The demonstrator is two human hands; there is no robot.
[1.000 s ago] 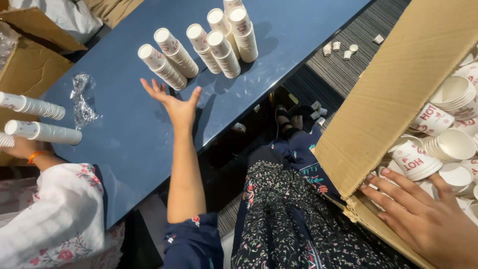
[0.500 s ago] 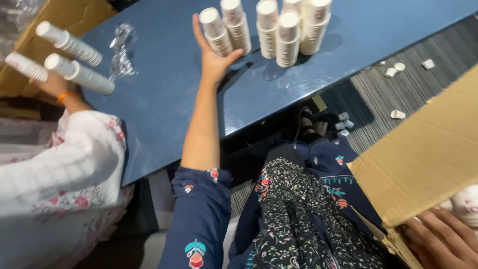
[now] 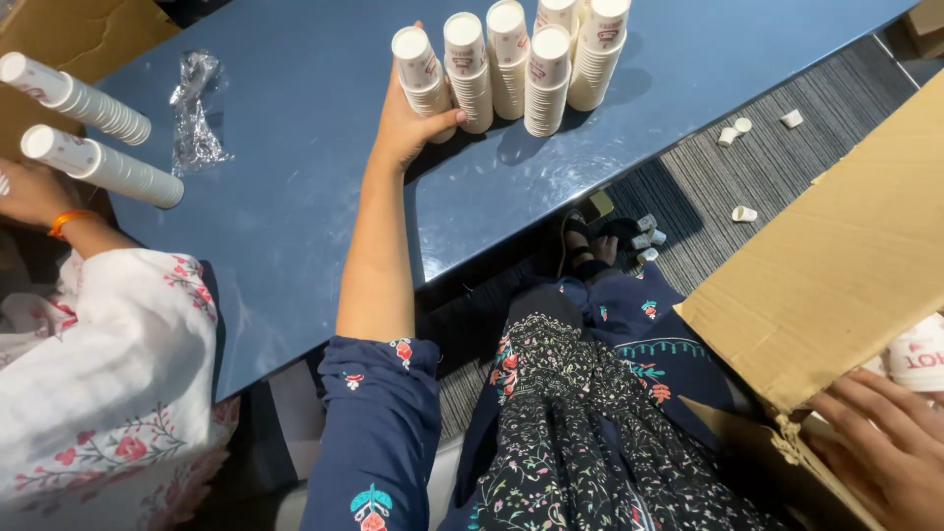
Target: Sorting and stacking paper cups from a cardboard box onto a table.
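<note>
six cup stacks [image 3: 511,64] stand grouped on the blue table [image 3: 295,197]; the left hand [image 3: 408,128] wraps the nearest stack. the right hand [image 3: 885,442], fingers spread and empty, rests at the cardboard box [image 3: 836,265], where cups remain.

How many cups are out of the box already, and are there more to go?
Done: several cup stacks stand grouped on the blue table. In hand: the left hand grips the nearest stack; the right hand rests at the box. Left: a few cups show inside.
</note>
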